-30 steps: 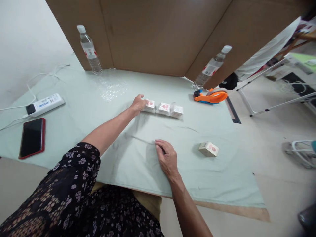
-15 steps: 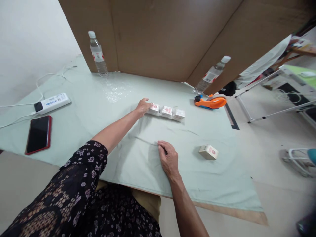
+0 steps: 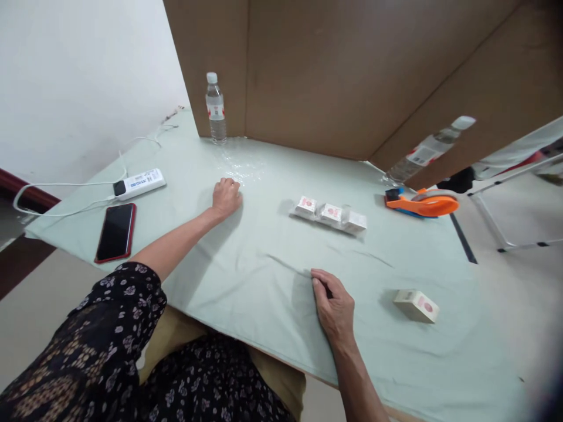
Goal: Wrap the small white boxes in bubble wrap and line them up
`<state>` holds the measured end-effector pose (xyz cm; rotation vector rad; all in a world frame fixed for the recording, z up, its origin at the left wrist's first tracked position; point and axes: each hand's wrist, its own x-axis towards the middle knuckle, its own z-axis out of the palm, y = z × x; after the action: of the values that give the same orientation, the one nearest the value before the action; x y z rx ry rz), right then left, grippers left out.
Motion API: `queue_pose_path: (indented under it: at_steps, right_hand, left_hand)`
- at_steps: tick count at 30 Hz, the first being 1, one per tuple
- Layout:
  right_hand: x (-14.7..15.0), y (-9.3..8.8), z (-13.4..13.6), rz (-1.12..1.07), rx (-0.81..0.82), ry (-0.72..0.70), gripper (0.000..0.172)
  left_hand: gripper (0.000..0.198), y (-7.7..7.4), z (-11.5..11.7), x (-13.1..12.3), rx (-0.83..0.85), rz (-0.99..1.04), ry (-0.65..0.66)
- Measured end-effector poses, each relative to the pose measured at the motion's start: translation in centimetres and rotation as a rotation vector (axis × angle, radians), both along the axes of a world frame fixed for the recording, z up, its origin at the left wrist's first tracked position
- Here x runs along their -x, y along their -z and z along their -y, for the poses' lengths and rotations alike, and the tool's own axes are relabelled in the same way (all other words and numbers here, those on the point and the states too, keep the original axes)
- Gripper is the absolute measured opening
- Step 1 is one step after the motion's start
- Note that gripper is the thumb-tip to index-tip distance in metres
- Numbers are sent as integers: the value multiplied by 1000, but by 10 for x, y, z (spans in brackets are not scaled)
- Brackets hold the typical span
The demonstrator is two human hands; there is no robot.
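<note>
My left hand is over the cloth at the near edge of a piece of clear plastic film. Its fingers are curled in, and whatever they may hold is hidden. To its right, apart from it, three small white boxes with red print lie in a row inside clear plastic wrap. My right hand rests on the cloth in front of the row, fingers loosely closed, nothing visible in them. A single small cream box with a red round mark sits to the right of that hand.
An orange tape dispenser lies at the right. One water bottle stands upright by the cardboard wall; another bottle looks tilted at right. A power strip and a phone lie on the left of the table.
My left hand has come off the left end of the wrapped row of boxes and moved left to the plastic film. The view has turned left. My right hand stays resting on the cloth.
</note>
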<state>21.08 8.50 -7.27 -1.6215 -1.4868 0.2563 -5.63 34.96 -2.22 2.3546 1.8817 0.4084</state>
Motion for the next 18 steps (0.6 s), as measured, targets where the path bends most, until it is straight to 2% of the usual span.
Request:
queue_pose_path:
  at_steps: [5, 10, 14, 18]
  right_hand:
    - [2, -1, 1, 13, 13, 14, 19]
    - [2, -3, 1, -4, 19, 15, 19]
    - [2, -3, 1, -16, 16, 4, 18]
    - [2, -5, 1, -15, 22, -8, 18]
  left_hand:
    - [34, -1, -35, -3, 56, -122, 53]
    - [28, 0, -48, -11, 74, -176, 90]
    - [30, -6, -38, -7, 40, -230, 107]
    - [32, -14, 0, 11, -13, -266, 155]
